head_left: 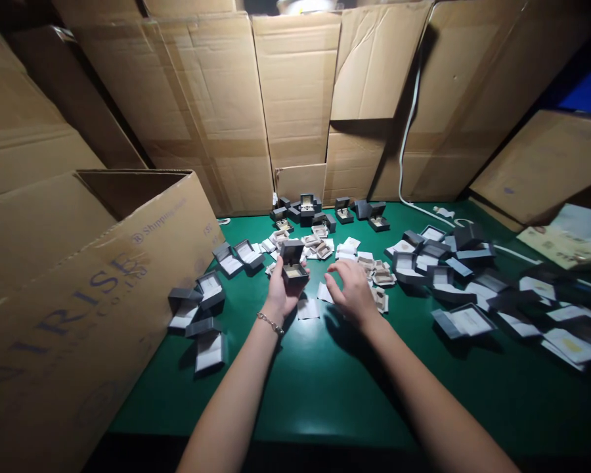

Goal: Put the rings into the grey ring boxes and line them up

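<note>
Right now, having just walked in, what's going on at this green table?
A person's left grip holds a small dark box with its lid up. The right grip is beside it, loosely open, with nothing visible in it. Open dark boxes with white insides sit at both sides of the green table, and pale inserts lie scattered beyond. A large carton stands at the left.
</note>
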{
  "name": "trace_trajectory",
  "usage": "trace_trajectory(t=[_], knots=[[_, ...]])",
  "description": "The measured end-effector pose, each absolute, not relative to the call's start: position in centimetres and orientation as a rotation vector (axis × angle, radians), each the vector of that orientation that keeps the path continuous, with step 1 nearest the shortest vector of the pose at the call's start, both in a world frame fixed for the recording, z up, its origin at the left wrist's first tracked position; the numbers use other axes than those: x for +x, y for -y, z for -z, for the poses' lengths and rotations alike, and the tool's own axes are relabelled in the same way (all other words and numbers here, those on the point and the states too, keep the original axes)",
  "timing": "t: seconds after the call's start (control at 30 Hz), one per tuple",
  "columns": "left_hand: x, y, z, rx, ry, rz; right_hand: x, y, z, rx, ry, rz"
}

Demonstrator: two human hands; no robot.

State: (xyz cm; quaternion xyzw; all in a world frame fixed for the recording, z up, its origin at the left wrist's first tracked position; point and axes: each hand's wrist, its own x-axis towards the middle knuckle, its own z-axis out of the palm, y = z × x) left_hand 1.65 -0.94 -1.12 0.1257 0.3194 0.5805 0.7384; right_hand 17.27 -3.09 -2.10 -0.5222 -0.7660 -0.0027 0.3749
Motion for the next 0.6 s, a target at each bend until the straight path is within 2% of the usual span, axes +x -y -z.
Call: trace_trajectory(t=[0.1,0.2,0.37,0.6], knots=[[0.8,0.7,1.3,0.250,-0.624,-1.286,17.9,2.9,2.4,-1.693,2.140,-0.030],[0.4,0.6,1.7,0.267,-0.639,-1.259,17.7,3.1,2.9,-1.838,2.260,-0.061],[0.4,0.6,2.0,0.293,-0.666,-1.215,17.1,3.4,3.6,-1.791,2.298,-0.058],[0.6,0.4,2.4,0.287,-0.785,-1.190,17.6,2.5,4.3,-1.762,2.177,-0.227]])
